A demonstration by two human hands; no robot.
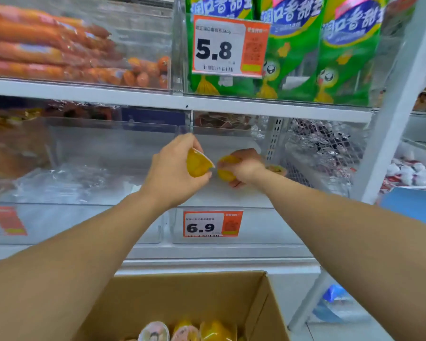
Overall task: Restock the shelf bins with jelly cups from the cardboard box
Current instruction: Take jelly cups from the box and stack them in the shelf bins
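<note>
Both arms reach over the front wall of a clear shelf bin [221, 198] with a 6.9 price tag. My left hand [172, 173] grips a yellow jelly cup [198, 163] tilted on its side. Just to its right, my right hand [244, 166] holds two more yellow jelly cups [228, 168] with its fingers curled around them. Another jelly cup [277, 169] lies in the bin behind my right wrist. At the bottom, the open cardboard box [187, 296] holds several jelly cups [187, 331].
A neighbouring clear bin [84, 183] at the left holds clear wrapped items. The upper shelf carries sausages [59, 52] and green corn packs [305, 57] behind a 5.8 tag. A wire basket [325, 153] of foil packs stands at the right beside a white upright [399, 107].
</note>
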